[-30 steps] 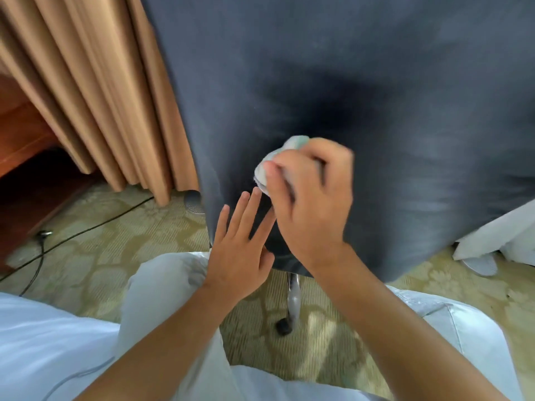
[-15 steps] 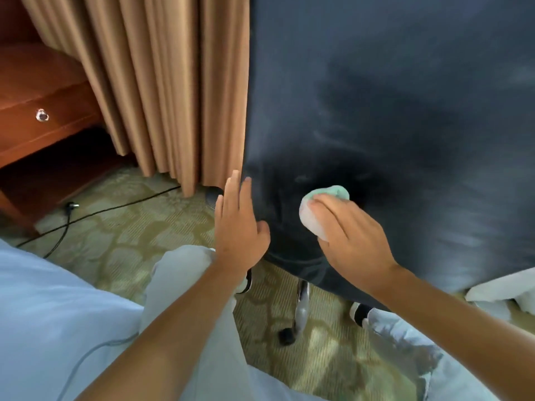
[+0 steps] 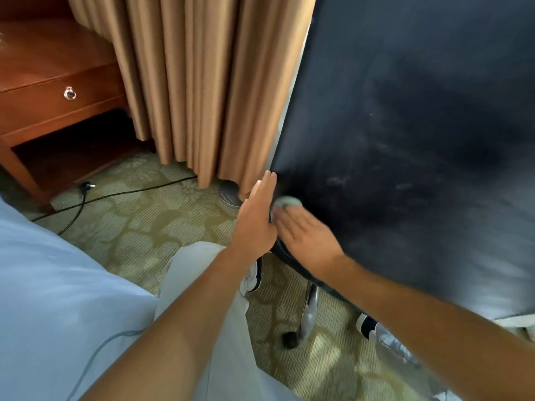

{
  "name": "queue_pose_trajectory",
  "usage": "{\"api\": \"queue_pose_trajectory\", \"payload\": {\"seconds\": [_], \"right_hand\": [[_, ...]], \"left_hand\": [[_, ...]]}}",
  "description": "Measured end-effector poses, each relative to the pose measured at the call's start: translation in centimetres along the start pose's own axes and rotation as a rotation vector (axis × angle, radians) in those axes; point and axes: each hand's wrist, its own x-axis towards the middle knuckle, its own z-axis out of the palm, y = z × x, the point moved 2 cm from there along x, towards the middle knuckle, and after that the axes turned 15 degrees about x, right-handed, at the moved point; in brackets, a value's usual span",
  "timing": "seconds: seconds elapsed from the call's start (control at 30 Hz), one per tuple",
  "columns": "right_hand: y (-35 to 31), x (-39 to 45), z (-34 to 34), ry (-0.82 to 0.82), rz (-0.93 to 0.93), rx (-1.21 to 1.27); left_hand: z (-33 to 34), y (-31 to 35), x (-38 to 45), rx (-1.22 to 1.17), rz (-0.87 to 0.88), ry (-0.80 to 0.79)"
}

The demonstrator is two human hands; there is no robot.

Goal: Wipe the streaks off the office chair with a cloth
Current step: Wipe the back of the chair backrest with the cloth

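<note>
The dark back of the office chair (image 3: 419, 125) fills the right side, with pale streaks across its lower middle. My right hand (image 3: 307, 238) grips a small bunched pale green cloth (image 3: 286, 203) and presses it against the chair's lower left corner; the hand is motion-blurred. My left hand (image 3: 256, 218) lies flat with straight fingers against the chair's left edge, right beside the cloth. Below the backrest a chrome chair leg with a black caster (image 3: 291, 340) shows.
Tan curtains (image 3: 208, 82) hang just left of the chair. A wooden drawer unit (image 3: 58, 96) stands at far left, with a black cable and plug (image 3: 86, 188) on the patterned carpet. A pale blue bed cover (image 3: 52, 285) fills the lower left. My knees and shoes are below.
My right hand has slid the cloth down and left to the chair's lower left corner. My left hand has moved onto the chair's left edge. The view has swung left.
</note>
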Motion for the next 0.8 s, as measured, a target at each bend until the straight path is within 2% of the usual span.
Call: {"api": "queue_pose_trajectory", "payload": {"seconds": [0.07,0.2,0.27,0.43,0.5,0.57,0.67,0.8], "right_hand": [[-0.9,-2.2,1.7,-0.096,-0.034,0.048],[0.5,-3.7,-0.7,-0.043,-0.050,0.123],[1.9,-4.1,-3.8,0.070,-0.038,0.126],[4.6,-3.5,-12.6,0.472,0.068,0.103],[4.5,-2.4,-12.7,0.498,0.097,0.067],[3.9,-1.2,-9.8,0.381,0.101,0.017],[2.0,-1.2,-3.7,0.042,0.022,-0.001],[1.2,-6.0,-0.9,-0.124,0.007,0.064]], "left_hand": [[0.2,0.2,-0.1,0.156,0.037,-0.031],[0.5,0.8,0.2,0.303,0.086,-0.073],[0.5,0.8,0.1,0.291,0.082,-0.108],[0.3,0.8,0.5,0.202,0.065,-0.106],[0.5,0.7,0.6,0.174,0.051,-0.102],[0.6,0.7,0.5,0.141,0.049,-0.092],[0.7,0.5,0.3,0.162,0.071,-0.115],[0.5,0.3,0.5,0.185,0.015,-0.114]]}}
